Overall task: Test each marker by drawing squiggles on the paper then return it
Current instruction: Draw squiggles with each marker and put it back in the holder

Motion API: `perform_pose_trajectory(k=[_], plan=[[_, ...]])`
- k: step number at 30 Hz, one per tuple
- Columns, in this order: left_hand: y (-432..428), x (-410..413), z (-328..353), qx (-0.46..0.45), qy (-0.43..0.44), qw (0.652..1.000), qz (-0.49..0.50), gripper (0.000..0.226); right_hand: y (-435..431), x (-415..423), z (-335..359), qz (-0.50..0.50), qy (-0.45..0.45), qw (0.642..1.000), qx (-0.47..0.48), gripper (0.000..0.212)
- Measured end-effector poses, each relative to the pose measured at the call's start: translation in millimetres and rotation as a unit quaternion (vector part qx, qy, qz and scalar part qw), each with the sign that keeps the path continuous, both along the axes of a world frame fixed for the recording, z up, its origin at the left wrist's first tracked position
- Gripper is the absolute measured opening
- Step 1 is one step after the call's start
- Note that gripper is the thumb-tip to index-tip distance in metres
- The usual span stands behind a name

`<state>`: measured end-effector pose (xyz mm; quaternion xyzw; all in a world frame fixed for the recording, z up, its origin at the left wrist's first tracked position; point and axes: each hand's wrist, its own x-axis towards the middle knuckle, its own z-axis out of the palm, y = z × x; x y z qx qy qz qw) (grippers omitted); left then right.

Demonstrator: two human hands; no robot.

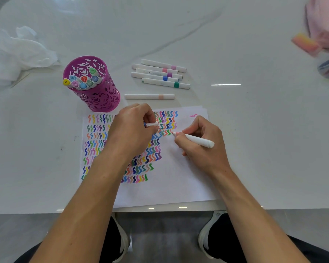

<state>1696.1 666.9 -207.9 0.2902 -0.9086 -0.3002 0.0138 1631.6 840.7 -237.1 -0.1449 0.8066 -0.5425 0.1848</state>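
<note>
Marker (197, 140) white-bodied, tip seemingly pink

White veined table (254, 120): the paper (169, 186) is laid under the left hand (130, 130) and right hand (199, 145); a magenta holder (97, 95) and six capped markers (160, 73) are set beyond them.

Seemingly a home: a glossy marble-veined counter (235, 44) over a grey floor (160, 234), carrying a purple pen cup (101, 99) and a crumpled plastic bag (17, 52).
</note>
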Motion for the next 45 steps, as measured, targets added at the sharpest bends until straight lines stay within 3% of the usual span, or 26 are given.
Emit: perform_pose_trajectory(k=[6, 12, 20, 25, 38, 45], plan=[[0, 0, 0, -0.001, -0.001, 1.0, 0.0, 0.017, 1, 1, 1, 0.003, -0.01, 1.0, -0.019, 0.024], [1, 0, 2, -0.009, 0.025, 0.999, -0.017, 0.012, -1, -6, 18, -0.048, -0.039, 0.989, -0.138, 0.012], [3, -2, 17, 0.196, 0.122, 0.973, 0.031, 0.007, -3, -12, 21, -0.065, -0.061, 0.98, -0.18, 0.011], [6, -1, 20, 0.252, 0.133, 0.958, 0.025, 0.021, -6, -8, 24, -0.047, -0.056, 0.975, -0.209, 0.006], [7, 3, 17, 0.243, 0.11, 0.964, 0.009, 0.017, -10, -7, 23, -0.031, -0.063, 0.975, -0.212, 0.003], [9, 5, 17, 0.288, 0.121, 0.95, 0.021, 0.015, -9, -8, 18, -0.038, -0.059, 0.976, -0.207, 0.005]])
